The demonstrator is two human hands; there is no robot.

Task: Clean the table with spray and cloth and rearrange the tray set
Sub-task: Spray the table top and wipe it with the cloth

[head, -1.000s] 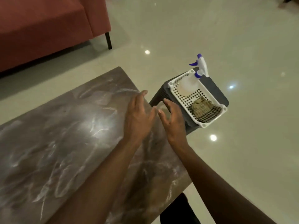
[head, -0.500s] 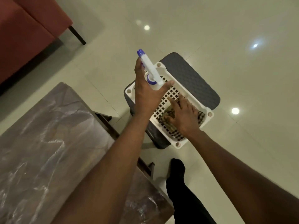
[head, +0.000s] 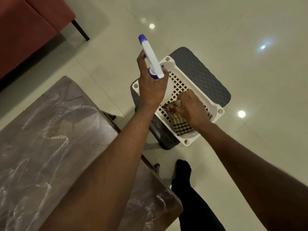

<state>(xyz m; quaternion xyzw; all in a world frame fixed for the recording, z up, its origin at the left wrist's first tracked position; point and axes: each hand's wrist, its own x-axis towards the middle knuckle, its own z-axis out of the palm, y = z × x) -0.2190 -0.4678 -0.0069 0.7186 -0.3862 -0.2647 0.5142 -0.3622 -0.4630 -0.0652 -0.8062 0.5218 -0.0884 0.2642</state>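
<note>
L hand (head: pixel 150 88) fingers wrapped round spray bottle (head: pixel 150 56); R hand (head: pixel 190 107) fingers bunched on cloth (head: pixel 179 124) in basket (head: pixel 176 67).

Cloth (head: pixel 180 125) in basket (head: pixel 174 64) on stool (head: pixel 201 72), right of table (head: pixel 50 130); sofa (head: pixel 30 29) behind.

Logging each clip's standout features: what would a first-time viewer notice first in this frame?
The left hand grips a white spray bottle with a blue nozzle, held above the white perforated basket near the frame's centre. Beside it, the right hand closes on a checked cloth lying in that basket, which sits on a dark grey stool. The glossy brown marble table fills the lower left.
</note>
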